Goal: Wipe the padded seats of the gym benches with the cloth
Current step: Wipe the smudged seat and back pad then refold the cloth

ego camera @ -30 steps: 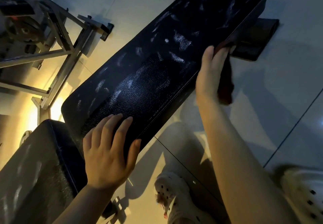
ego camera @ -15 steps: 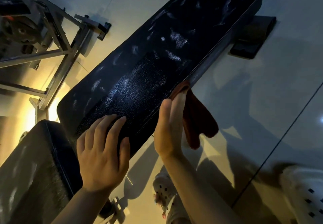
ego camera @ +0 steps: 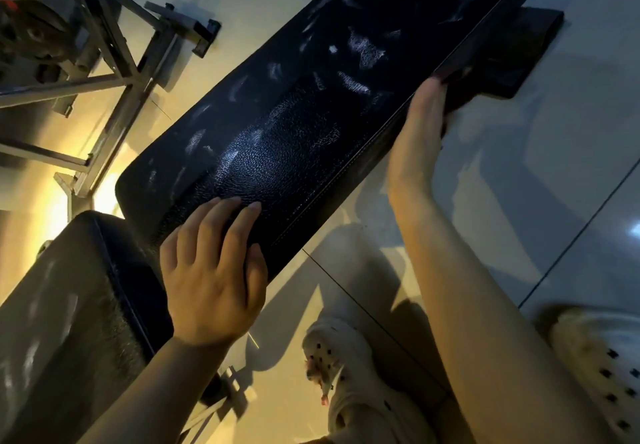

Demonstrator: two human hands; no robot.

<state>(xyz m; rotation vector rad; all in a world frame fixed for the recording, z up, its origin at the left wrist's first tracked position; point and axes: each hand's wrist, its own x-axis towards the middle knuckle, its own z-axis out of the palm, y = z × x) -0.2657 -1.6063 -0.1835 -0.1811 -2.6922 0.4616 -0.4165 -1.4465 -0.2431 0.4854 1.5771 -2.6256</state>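
Note:
A long black padded bench pad [ego camera: 311, 107] runs diagonally from lower left to upper right, its top streaked with pale smears. My left hand [ego camera: 211, 270] rests flat on the pad's near end, fingers spread. My right hand [ego camera: 417, 138] lies with straight fingers against the pad's right side edge and presses the dark reddish cloth [ego camera: 453, 92] to it. The cloth is mostly hidden behind the hand; only a blurred dark bit shows past the fingertips. A second black padded seat [ego camera: 62, 322] sits at the lower left.
A grey metal rack frame [ego camera: 114, 73] with weight plates stands at the upper left. The bench's dark foot [ego camera: 519, 62] lies on the pale tiled floor at the upper right. Two white clogs [ego camera: 346, 374] stand on the tiles below the bench.
My right hand with the cloth slid down the pad's side edge toward me, then back up toward the far end. My left hand stayed planted on the near end.

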